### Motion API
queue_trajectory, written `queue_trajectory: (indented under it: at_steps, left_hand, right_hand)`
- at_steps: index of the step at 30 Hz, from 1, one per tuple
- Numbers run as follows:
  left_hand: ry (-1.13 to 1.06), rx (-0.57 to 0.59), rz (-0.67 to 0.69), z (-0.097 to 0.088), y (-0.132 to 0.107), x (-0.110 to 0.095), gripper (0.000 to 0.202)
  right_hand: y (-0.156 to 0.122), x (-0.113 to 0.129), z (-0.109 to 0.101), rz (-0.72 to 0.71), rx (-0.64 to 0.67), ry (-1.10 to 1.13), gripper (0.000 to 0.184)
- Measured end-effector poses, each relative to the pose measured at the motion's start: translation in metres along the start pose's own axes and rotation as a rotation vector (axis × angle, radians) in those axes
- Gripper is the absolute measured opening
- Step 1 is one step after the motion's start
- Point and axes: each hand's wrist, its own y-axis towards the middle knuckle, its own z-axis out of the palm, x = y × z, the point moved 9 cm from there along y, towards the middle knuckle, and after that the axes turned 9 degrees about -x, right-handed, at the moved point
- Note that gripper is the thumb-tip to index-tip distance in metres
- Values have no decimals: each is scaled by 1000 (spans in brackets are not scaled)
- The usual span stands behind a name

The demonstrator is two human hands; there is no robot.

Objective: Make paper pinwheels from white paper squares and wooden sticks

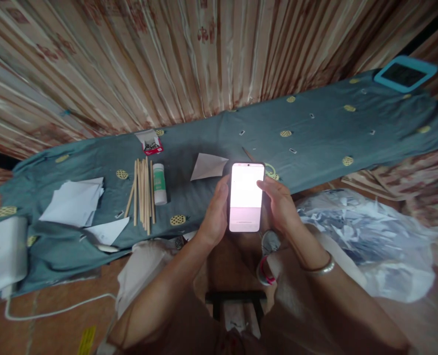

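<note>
A smartphone (246, 197) with a bright, mostly white screen is held upright between both hands, above my lap. My left hand (216, 214) grips its left edge, the thumb along the side. On the right edge, my right hand (279, 202) holds it too, with the thumb over the upper right of the screen. What the screen shows is too washed out to read. Just behind the phone, a square of paper (208, 166) lies on the patterned cloth (189, 197), and a thin stick (247, 154) is partly hidden by the phone.
Left on the cloth are wooden sticks (143, 195), a green-and-white glue tube (159, 184), a small red box (152, 145) of metal bits and stacked paper (73, 202). A white device (4, 256) with a cable stands far left. Right are a plastic bag (370, 241) and a blue-framed tablet (405, 74).
</note>
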Motion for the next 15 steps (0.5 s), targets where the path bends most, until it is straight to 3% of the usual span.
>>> queue_trajectory:
  at_steps: [9,15]
  left_hand:
    - [8,30,-2,3,0,-5,41]
    - [-22,-10,22,0,3,-16,40]
  right_hand:
    - [3,-1,-10,-38,-62,-30,17]
    - [-4,-18,-1,106,88,5,14]
